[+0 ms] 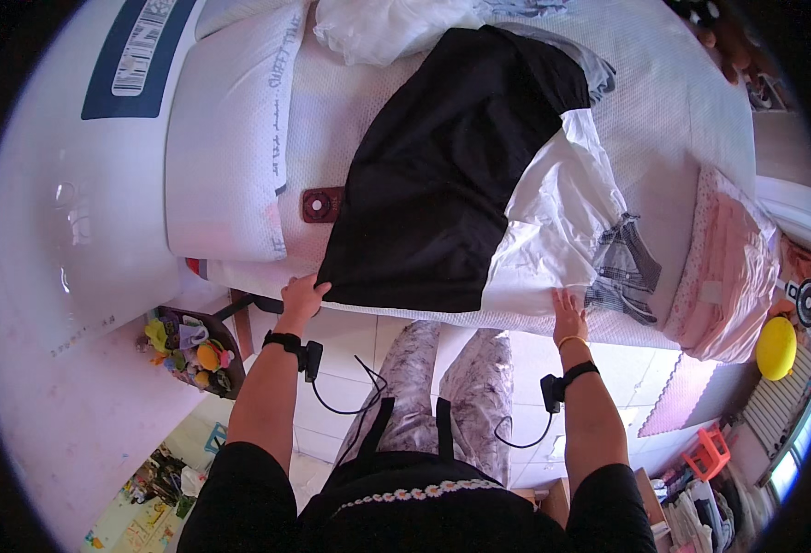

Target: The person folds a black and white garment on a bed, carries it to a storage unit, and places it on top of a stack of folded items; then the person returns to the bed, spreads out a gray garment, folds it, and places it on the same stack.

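Observation:
A black, white and grey checked garment [433, 175] lies spread on the bed. Its black part is wide and smooth, a white part [557, 207] adjoins it on the right, and grey checked cloth [624, 267] lies crumpled beyond that. My left hand [305, 300] is closed on the black cloth's near left corner. At the white cloth's near edge, my right hand [568, 315] rests with its fingers stretched out over the fabric and the bed's edge. A dark red flat thing with a round pale centre [320, 205] lies left of the black cloth.
The bed [682, 120] carries a white pillow [230, 157] at left, sheer white fabric [391, 28] at the far side, and folded pink bedding [723, 267] at right. A holder of toys [198, 350] stands lower left; an orange stool [708, 452] stands lower right. Cables hang from both wrist straps.

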Demonstrator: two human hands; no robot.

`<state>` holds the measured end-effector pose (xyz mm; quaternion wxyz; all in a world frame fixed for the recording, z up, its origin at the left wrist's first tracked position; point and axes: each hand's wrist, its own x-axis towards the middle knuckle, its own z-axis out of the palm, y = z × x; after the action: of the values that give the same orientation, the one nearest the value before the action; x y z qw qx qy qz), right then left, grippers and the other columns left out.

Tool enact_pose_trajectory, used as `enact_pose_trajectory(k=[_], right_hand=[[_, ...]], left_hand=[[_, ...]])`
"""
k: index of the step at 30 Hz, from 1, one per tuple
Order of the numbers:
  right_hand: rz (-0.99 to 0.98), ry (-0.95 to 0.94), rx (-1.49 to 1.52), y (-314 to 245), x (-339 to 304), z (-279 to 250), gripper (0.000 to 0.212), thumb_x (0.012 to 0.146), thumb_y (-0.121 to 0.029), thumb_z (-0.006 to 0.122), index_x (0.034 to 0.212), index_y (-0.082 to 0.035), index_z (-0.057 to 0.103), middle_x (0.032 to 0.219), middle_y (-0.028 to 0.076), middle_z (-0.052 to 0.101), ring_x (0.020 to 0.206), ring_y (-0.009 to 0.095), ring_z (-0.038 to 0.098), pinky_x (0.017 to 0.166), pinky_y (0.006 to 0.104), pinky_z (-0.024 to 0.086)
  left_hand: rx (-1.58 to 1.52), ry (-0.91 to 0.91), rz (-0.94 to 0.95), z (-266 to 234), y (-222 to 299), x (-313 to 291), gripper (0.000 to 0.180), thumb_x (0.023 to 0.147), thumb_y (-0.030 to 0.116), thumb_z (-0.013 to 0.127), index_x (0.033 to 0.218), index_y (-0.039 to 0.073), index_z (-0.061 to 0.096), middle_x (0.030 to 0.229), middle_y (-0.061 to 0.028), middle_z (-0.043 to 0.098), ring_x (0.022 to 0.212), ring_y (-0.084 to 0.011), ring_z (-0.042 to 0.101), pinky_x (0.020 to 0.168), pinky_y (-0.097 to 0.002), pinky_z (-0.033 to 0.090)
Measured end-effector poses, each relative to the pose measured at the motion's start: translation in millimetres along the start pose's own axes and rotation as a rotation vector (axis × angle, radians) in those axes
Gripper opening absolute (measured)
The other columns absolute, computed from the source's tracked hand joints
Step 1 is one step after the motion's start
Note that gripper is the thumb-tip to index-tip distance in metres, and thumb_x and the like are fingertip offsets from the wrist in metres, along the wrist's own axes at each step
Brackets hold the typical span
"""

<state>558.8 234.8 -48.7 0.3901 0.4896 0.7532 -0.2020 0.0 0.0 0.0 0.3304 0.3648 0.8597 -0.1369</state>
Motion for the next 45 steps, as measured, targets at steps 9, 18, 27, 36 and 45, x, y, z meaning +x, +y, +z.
enact_pose_trajectory(k=[9,18,27,36,45], right_hand=[[0.081,-0.132,0.029,-20.2,-2.3,-29.7,0.077,0.095,-0.005,0.045,0.159,-0.03,0.012,0.167,0.0,0.011,0.152,0.023,0.021,0.114,0.0681,0.023],[0.11,-0.245,0.027,-30.4,-5.4,-35.4,0.082,0.093,-0.012,0.05,0.16,-0.029,0.005,0.168,0.003,0.002,0.153,0.026,0.015,0.111,0.0744,0.022],[0.153,-0.267,0.045,-25.9,2.5,-27.1,0.085,0.09,-0.007,0.054,0.159,-0.031,0.009,0.168,0.002,0.004,0.153,0.026,0.016,0.11,0.0749,0.021],[0.15,-0.267,0.102,-34.1,9.2,-34.2,0.072,0.097,-0.013,0.043,0.159,-0.031,0.011,0.168,0.0,0.004,0.154,0.023,0.013,0.111,0.0764,0.015],[0.144,-0.266,0.136,-32.4,2.9,-30.7,0.071,0.097,-0.015,0.042,0.16,-0.031,0.011,0.168,-0.001,0.004,0.154,0.022,0.011,0.112,0.0756,0.012]], left_hand=[[-0.273,-0.119,-0.076,10.0,0.7,20.3,0.047,0.087,0.048,0.068,0.115,0.011,0.069,0.1,-0.0159,0.071,0.106,-0.037,0.063,0.09,-0.0499,0.047],[-0.07,0.274,-0.109,5.5,13.9,14.6,0.026,0.081,0.029,0.076,0.099,0.013,0.066,0.093,-0.0093,0.071,0.092,-0.035,0.065,0.078,-0.0484,0.049],[0.016,0.536,0.416,-76.8,146.6,85.9,0.048,0.081,0.004,0.072,0.126,0.012,0.056,0.125,-0.0124,0.059,0.113,-0.0346,0.055,0.094,-0.0462,0.045],[0.29,0.51,0.55,-108.0,170.5,154.8,0.025,0.083,0.013,0.071,0.107,0.017,0.067,0.1,-0.0032,0.069,0.107,-0.0289,0.056,0.092,-0.0461,0.04],[0.285,0.674,0.309,-114.6,205.3,123.8,0.045,0.084,0.015,0.071,0.127,0.019,0.06,0.131,-0.0072,0.058,0.122,-0.0296,0.05,0.105,-0.0484,0.035]])
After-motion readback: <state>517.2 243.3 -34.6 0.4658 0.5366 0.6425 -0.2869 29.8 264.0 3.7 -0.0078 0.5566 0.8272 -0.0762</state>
